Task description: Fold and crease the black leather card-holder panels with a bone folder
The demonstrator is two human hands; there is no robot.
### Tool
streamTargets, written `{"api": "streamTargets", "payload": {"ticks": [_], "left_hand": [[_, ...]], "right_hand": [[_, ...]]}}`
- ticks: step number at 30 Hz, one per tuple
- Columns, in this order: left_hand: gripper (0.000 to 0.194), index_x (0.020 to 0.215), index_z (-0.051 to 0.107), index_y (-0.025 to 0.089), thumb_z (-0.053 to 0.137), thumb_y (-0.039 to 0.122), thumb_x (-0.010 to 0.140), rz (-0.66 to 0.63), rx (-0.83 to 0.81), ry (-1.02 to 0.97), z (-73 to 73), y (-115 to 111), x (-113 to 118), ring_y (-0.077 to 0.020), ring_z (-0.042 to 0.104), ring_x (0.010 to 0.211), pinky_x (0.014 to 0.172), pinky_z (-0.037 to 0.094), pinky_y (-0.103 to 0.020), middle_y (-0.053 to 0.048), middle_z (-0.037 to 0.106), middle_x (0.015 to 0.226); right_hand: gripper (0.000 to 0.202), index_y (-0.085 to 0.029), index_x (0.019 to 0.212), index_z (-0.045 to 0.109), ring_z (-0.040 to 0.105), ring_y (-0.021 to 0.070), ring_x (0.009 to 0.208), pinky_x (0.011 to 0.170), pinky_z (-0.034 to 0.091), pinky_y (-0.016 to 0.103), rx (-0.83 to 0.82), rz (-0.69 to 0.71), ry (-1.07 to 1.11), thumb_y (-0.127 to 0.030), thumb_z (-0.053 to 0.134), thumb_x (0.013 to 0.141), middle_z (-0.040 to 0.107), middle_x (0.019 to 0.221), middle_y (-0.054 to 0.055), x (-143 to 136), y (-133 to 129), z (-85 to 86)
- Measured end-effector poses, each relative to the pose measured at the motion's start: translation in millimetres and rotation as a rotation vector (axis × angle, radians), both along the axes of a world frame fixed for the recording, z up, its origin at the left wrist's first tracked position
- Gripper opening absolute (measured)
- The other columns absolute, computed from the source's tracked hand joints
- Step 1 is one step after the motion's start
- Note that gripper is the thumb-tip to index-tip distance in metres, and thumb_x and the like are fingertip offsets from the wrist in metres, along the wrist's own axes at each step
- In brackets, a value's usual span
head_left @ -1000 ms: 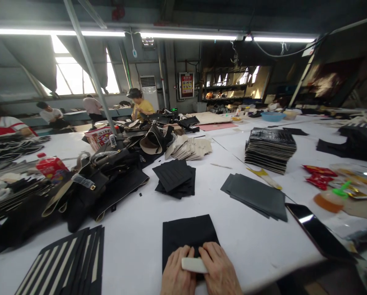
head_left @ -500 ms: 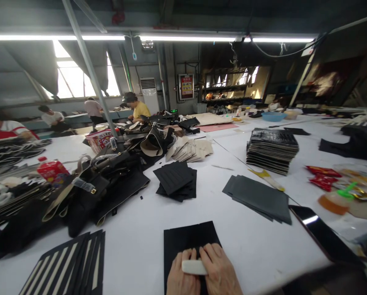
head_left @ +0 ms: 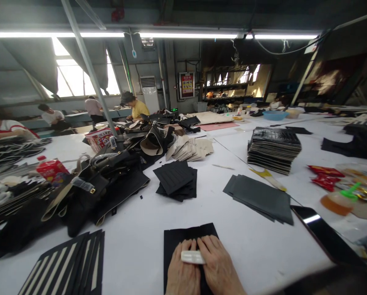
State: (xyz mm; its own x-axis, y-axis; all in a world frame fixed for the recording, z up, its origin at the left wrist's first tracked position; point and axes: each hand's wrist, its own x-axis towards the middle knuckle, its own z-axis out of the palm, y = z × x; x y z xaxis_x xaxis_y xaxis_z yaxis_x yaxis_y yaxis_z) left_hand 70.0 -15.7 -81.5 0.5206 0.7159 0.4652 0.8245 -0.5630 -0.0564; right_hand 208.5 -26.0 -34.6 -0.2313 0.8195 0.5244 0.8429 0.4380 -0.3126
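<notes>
A black sheet (head_left: 188, 232) lies on the white table at the bottom centre. Both hands rest on it side by side, fingers bent and pointing away from me. A short white tool (head_left: 192, 257) lies crosswise over the backs of my left fingers, its right end by my right hand. My left hand (head_left: 183, 270) is closed around it from below, as far as can be seen. My right hand (head_left: 218, 264) presses on the sheet with its fingers together; whether anything is under them is hidden.
Striped black pieces (head_left: 62, 262) lie at the lower left, small black squares (head_left: 175, 180) beyond the sheet. Dark green sheets (head_left: 260, 198), a phone (head_left: 327, 233) and a tall stack (head_left: 272, 149) stand to the right. Black bags (head_left: 109, 188) are heaped left; people sit further back.
Both hands have slid a little forward over the black sheet, away from me, and the white tool has moved with them. The sheet itself looks nearly unmoved.
</notes>
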Motion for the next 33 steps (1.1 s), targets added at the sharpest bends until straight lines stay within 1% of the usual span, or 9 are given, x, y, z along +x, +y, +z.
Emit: {"api": "streamTargets", "payload": {"ticks": [4,9,15,17,20,24,26,29,33], "left_hand": [[0.038,0.121,0.056,0.018,0.054,0.028,0.084,-0.021,0.021,-0.026,5.5,4,-4,-0.0221,0.053,0.104,0.091,0.044,-0.036,-0.004,0.062,0.114],[0.042,0.125,0.052,0.018,0.051,0.024,0.084,0.010,0.010,0.034,18.1,13,-5,-0.0222,0.045,0.117,0.100,0.038,-0.038,-0.003,0.056,0.124],[0.042,0.126,0.051,0.019,0.052,0.028,0.085,-0.012,-0.048,0.037,16.8,19,-6,-0.0216,0.043,0.118,0.102,0.036,-0.037,-0.002,0.056,0.125],[0.042,0.127,0.049,0.019,0.051,0.024,0.086,-0.064,-0.098,0.029,27.5,21,-13,-0.0201,0.046,0.115,0.103,0.037,-0.035,-0.002,0.057,0.124],[0.042,0.128,0.047,0.021,0.049,0.019,0.086,-0.185,-0.232,0.011,54.9,24,-30,-0.0174,0.049,0.113,0.103,0.037,-0.033,-0.002,0.058,0.121],[0.050,0.130,0.043,0.028,0.047,0.011,0.084,-0.274,-0.330,0.005,80.9,18,-46,-0.0190,0.042,0.123,0.107,0.033,-0.041,0.001,0.052,0.129],[0.052,0.132,0.040,0.029,0.049,0.012,0.084,-0.233,-0.350,-0.009,81.1,10,-45,-0.0195,0.040,0.125,0.107,0.032,-0.042,0.001,0.049,0.132],[0.050,0.134,0.038,0.029,0.051,0.018,0.086,-0.193,-0.362,-0.030,73.1,-1,-40,-0.0196,0.040,0.125,0.107,0.033,-0.041,0.000,0.047,0.134],[0.053,0.135,0.037,0.030,0.053,0.020,0.086,-0.241,-0.382,-0.038,70.1,-3,-41,-0.0193,0.038,0.127,0.108,0.031,-0.041,0.000,0.046,0.135]], "right_hand": [[0.032,-0.020,0.103,0.061,0.052,0.0202,0.086,0.079,0.045,0.033,-0.015,0.009,0.008,-0.010,0.044,0.078,0.061,0.094,0.005,2,2,0.2],[0.039,-0.021,0.111,0.058,0.049,0.0195,0.102,0.092,0.039,0.033,-0.032,-0.002,-0.010,-0.008,0.049,0.076,0.059,0.111,0.004,4,15,5.8],[0.032,-0.021,0.106,0.061,0.051,0.0194,0.092,0.088,0.042,0.035,-0.078,-0.044,-0.025,-0.009,0.048,0.079,0.061,0.100,0.004,-2,20,3.1],[0.033,-0.020,0.106,0.061,0.052,0.0209,0.089,0.085,0.043,0.037,-0.046,-0.084,-0.035,-0.009,0.047,0.079,0.062,0.097,0.005,-7,14,-0.4],[0.033,-0.019,0.105,0.061,0.055,0.0247,0.087,0.080,0.045,0.041,-0.022,-0.148,-0.074,-0.010,0.047,0.076,0.064,0.096,0.006,-12,1,-0.8],[0.033,-0.022,0.110,0.058,0.061,0.0216,0.084,0.073,0.049,0.033,-0.241,-0.095,-0.017,-0.015,0.039,0.085,0.066,0.096,0.005,7,-14,12.4],[0.033,-0.021,0.117,0.053,0.064,0.0205,0.083,0.069,0.050,0.031,-0.382,-0.151,0.055,-0.025,0.032,0.092,0.068,0.096,0.005,26,-16,19.2],[0.044,-0.018,0.121,0.050,0.065,0.0230,0.090,0.073,0.052,0.033,-0.542,-0.261,0.122,-0.045,0.031,0.093,0.069,0.102,0.008,54,-19,20.9],[0.045,-0.017,0.121,0.053,0.060,0.0191,0.104,0.085,0.049,0.029,-0.508,-0.192,0.130,-0.042,0.029,0.093,0.064,0.114,0.008,70,-28,8.4]]}}
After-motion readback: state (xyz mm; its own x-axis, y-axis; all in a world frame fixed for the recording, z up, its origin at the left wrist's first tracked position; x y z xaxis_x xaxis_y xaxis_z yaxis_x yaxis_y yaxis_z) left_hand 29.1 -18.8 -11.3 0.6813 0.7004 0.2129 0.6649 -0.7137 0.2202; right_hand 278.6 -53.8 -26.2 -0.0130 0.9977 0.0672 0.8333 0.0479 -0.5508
